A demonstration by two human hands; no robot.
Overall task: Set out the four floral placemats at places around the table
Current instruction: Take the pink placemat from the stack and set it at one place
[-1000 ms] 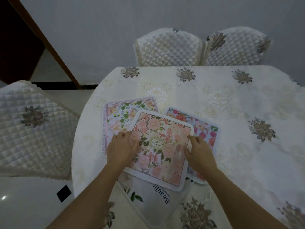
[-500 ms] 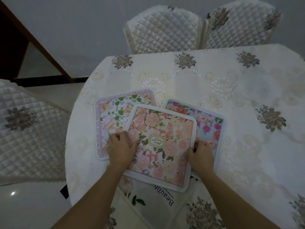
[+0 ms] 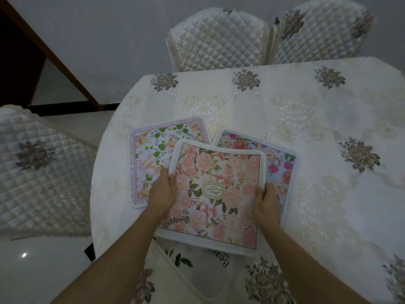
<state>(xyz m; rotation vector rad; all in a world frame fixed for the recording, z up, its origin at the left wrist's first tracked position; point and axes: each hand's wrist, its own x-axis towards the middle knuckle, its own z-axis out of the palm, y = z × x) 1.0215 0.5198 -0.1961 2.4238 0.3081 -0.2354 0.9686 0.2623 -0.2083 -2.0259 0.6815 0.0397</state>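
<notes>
My left hand [image 3: 163,189] has its grip clamped on the nine o'clock edge of the pink peony placemat [image 3: 215,194]; my right hand [image 3: 266,199] pinches its three o'clock edge. I'd lift it level so the mats beneath don't drag. It overlaps the green-leaf placemat [image 3: 153,150] at ten o'clock and the blue-ground placemat [image 3: 282,163] at two, near the table [image 3: 285,102] edge. Soft, white-bordered, slightly bowed.

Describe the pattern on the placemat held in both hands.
Peach-pink flowers with green leaves, white border, gold oval emblem on the held placemat; head view.
</notes>
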